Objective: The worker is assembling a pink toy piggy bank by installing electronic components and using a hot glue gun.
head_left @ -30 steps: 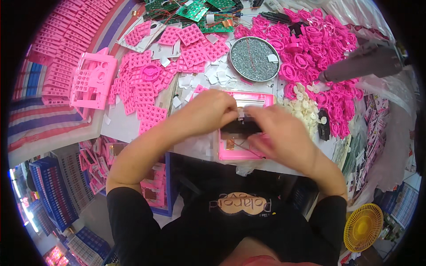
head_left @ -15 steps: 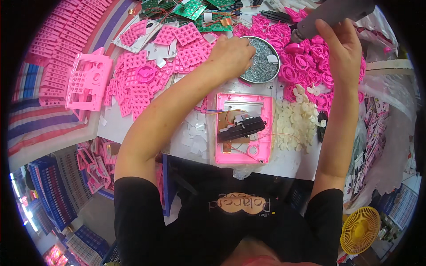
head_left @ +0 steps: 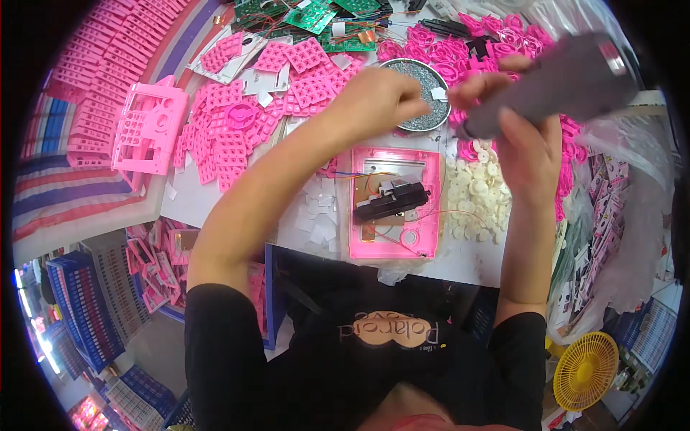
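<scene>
My left hand [head_left: 381,100] hovers at the near left side of a round metal bowl [head_left: 425,130] of small silvery screws. Its fingers are pinched together; whatever they hold is too small or hidden to make out. My right hand [head_left: 530,154] grips a dark grey powered screwdriver [head_left: 564,82], tilted with its narrow tip toward the bowl and blurred by motion. Between my arms a pink plastic housing [head_left: 359,246] lies open on the table. A black mechanism [head_left: 394,202] with thin red and blue wires rests inside it.
Pink button pads [head_left: 228,154] pile up at the left, beside a standing pink casing [head_left: 149,129]. Green circuit boards [head_left: 313,16] lie at the back. Pink rings [head_left: 431,43] and cream plastic discs [head_left: 478,194] heap up on the right. A yellow basket [head_left: 586,371] stands low right.
The screwdriver has come down and swung toward the bowl, with my right hand lower. My left hand has drawn a little nearer to me, off the screws.
</scene>
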Demonstrator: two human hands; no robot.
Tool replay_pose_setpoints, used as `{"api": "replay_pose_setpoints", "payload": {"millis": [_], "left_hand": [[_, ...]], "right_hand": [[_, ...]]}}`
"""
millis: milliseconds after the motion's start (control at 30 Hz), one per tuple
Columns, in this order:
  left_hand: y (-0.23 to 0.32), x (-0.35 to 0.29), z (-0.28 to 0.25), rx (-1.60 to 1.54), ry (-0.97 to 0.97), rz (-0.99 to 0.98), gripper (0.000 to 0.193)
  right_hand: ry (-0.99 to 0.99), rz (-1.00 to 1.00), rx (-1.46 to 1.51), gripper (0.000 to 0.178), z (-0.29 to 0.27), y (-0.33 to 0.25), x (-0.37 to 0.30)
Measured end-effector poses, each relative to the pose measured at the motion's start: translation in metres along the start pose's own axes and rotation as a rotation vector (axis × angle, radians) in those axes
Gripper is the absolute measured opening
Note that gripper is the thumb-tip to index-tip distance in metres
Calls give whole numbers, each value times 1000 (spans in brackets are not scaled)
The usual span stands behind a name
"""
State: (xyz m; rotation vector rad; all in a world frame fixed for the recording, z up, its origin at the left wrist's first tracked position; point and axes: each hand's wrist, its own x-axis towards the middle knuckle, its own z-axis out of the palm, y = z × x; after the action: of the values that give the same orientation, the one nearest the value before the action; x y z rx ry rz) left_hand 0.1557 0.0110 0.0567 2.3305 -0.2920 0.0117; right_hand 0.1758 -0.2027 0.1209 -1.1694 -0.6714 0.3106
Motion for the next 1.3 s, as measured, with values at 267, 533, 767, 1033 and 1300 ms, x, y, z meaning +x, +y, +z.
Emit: {"api": "replay_pose_setpoints", "payload": {"millis": [267,533,767,1033,1300], "left_hand": [[49,-141,38,126,250,290,27],[49,-149,45,23,325,243,33],[47,-154,48,137,378,204,28],[31,-166,56,267,412,42,46],[21,-166,60,217,418,90,45]], "right_hand": [[-82,-103,237,32,49,-5,-57],[-218,-96,201,30,64,-6,-57],[-294,-124,84,31,66,-2,-55],[-167,-149,77,29,64,32,-52],[-309,-163,90,29,57,49,-49]]}}
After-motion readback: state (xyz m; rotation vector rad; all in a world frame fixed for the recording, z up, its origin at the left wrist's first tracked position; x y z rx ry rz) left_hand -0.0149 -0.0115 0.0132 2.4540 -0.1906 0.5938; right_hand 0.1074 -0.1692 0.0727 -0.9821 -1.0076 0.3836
